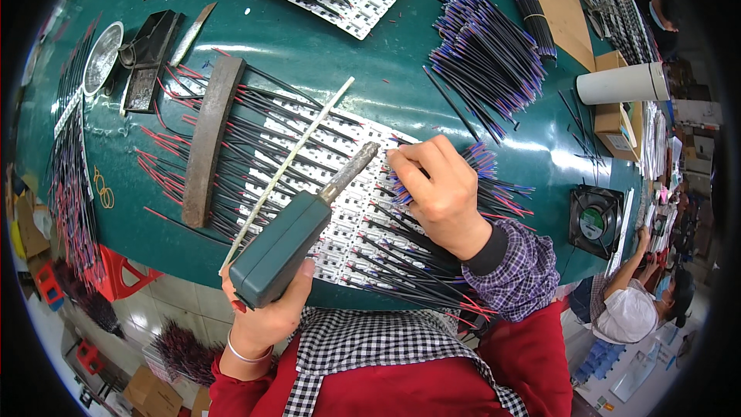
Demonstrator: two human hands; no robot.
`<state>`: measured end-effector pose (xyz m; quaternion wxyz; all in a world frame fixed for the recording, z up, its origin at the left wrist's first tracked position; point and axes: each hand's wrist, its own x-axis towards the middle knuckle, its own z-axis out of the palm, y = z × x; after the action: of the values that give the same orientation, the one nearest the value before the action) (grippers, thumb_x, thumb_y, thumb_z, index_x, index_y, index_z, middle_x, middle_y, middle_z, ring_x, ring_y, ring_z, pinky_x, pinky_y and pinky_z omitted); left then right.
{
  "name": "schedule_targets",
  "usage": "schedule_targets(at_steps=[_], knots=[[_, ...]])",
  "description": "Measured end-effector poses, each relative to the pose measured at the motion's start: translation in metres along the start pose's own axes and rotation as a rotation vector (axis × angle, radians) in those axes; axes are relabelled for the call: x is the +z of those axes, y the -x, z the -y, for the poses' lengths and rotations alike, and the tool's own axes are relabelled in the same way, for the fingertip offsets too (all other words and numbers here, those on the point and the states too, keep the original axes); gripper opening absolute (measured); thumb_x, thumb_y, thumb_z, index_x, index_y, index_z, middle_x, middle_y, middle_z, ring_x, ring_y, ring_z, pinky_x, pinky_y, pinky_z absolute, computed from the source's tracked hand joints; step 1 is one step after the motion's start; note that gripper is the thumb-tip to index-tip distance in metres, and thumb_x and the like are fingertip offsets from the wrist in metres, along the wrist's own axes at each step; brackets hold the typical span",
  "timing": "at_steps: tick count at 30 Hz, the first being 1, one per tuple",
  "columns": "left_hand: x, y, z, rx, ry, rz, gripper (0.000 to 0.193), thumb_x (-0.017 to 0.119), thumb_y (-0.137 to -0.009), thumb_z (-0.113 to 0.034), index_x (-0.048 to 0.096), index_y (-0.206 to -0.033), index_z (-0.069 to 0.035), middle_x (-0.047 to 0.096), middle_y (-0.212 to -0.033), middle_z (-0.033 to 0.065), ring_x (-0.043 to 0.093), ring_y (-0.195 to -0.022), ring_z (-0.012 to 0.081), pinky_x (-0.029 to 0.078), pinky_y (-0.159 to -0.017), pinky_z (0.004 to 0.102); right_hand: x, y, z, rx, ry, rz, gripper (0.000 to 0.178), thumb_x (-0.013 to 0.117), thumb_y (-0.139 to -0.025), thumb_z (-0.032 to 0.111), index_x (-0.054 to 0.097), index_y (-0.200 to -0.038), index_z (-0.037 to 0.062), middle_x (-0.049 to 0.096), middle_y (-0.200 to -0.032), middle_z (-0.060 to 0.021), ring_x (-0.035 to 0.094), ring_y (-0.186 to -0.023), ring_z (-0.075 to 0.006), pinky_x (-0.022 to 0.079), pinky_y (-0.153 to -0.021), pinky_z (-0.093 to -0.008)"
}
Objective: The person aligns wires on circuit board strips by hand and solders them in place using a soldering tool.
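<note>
My left hand [270,301] is wrapped round a dark green soldering gun [282,251]. Its metal tip [363,158] points up and right over a white circuit board panel [347,212]. With thumb and forefinger together, my right hand [440,189] pinches a thin black wire just right of the tip; the fingers partly hide it. Black wires [409,262] with coloured ends fan out from both sides of the panel. A pale thin stick [293,162] crosses the left-hand wires, its lower end near my left hand; I cannot tell whether the hand touches it.
A curved metal bar [212,143] lies across the left-hand wires. Wire bundles [490,54] lie at the far right, near a white cylinder [621,83] and a small fan [596,220]. More panels [363,0] are stacked at the back. Another person [629,309] works at the right.
</note>
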<state>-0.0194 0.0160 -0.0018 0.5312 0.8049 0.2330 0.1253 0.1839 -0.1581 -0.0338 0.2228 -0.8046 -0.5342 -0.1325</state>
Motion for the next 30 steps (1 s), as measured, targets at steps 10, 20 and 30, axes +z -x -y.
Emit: schedule_targets(at_steps=[10,20,30], knots=[[0.004,-0.008,-0.009,-0.034,0.122,0.036,0.020,0.075,-0.077,0.003,0.071,-0.097,0.006,0.070,-0.087,0.0119,0.065,-0.069,0.0143,0.049,-0.060,0.0263,0.003,0.001,0.001,-0.025,-0.018,-0.037,0.025,0.065,-0.069,0.007,0.067,-0.093,-0.0022,0.058,-0.086,-0.0071,0.058,-0.078,-0.0223,0.048,-0.062,-0.0318],[-0.002,-0.008,-0.013,-0.006,0.030,0.098,0.018,0.074,-0.079,0.003,0.070,-0.096,0.007,0.067,-0.085,0.0104,0.061,-0.065,0.0142,0.047,-0.058,0.0261,0.004,-0.001,0.007,-0.081,0.067,-0.027,0.026,0.062,-0.069,0.009,0.064,-0.090,-0.0045,0.054,-0.082,-0.0087,0.056,-0.076,-0.0230,0.044,-0.060,-0.0322],[-0.012,0.022,0.009,0.063,0.082,-0.023,0.044,0.074,-0.081,0.004,0.064,-0.124,0.003,0.071,-0.108,0.0117,0.064,-0.078,0.0129,0.050,-0.067,0.0246,-0.018,-0.005,0.009,-0.046,0.012,0.007,0.034,0.066,-0.074,0.008,0.070,-0.106,-0.0026,0.058,-0.089,-0.0087,0.059,-0.083,-0.0219,0.048,-0.066,-0.0328]])
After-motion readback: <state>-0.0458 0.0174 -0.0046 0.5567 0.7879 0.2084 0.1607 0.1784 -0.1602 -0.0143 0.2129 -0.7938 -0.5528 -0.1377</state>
